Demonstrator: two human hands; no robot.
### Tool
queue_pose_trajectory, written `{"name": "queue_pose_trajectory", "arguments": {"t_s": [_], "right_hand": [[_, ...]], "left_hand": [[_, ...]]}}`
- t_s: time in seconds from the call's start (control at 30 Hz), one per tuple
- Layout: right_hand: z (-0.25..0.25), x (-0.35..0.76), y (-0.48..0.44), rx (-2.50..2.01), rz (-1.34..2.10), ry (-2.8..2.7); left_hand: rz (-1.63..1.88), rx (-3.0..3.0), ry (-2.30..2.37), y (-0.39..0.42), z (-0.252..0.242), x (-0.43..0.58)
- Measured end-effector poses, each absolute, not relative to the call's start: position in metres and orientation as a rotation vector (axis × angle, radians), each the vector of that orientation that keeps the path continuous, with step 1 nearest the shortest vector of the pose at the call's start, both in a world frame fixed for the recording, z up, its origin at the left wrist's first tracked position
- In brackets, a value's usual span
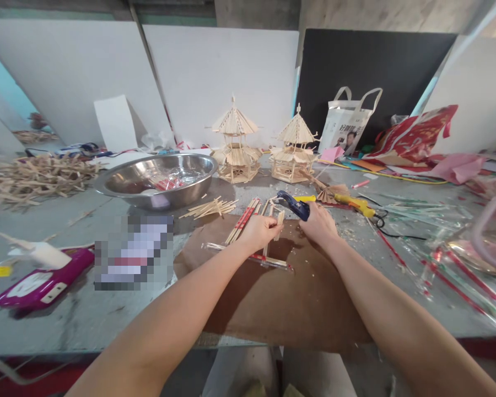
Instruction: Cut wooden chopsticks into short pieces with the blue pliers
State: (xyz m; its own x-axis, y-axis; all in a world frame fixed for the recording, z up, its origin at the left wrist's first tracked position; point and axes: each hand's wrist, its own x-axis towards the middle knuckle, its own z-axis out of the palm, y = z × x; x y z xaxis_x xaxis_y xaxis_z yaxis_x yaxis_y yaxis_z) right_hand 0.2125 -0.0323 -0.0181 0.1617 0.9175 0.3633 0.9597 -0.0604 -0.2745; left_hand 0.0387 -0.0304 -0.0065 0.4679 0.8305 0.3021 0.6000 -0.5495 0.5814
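Observation:
My left hand [258, 230] is closed in a pinch on a small frame of wooden sticks [274, 216] standing on a brown cardboard sheet [281, 298]. My right hand [320, 223] grips a blue glue gun [294, 205], its nozzle pointing left at the top of the stick frame. Under the frame lie long chopstick packets with red print [248, 256]. More chopsticks [243, 219] lie just left of my left hand.
Two finished stick pagodas [235, 146] [294, 148] stand at the back. A steel bowl [159, 179] sits left of centre, with loose sticks [209, 208] beside it and a stick heap [37, 177] far left. A magenta phone [41, 282], yellow tool [355, 203], bags and wrappers surround.

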Motion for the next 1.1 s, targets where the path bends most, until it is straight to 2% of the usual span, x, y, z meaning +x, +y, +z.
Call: {"name": "queue_pose_trajectory", "arguments": {"t_s": [0.2,0.5,1.1], "right_hand": [[-0.016,0.210,-0.034,-1.943,-0.133,-1.771],[-0.009,0.192,-0.048,-1.839,-0.134,-1.873],[-0.005,0.190,-0.051,-1.865,-0.249,-1.930]], "left_hand": [[1.000,2.645,1.449,-0.022,-0.005,0.028],[0.640,2.887,1.781,-0.022,0.000,0.024],[0.575,2.904,1.722,-0.025,0.004,0.025]]}}
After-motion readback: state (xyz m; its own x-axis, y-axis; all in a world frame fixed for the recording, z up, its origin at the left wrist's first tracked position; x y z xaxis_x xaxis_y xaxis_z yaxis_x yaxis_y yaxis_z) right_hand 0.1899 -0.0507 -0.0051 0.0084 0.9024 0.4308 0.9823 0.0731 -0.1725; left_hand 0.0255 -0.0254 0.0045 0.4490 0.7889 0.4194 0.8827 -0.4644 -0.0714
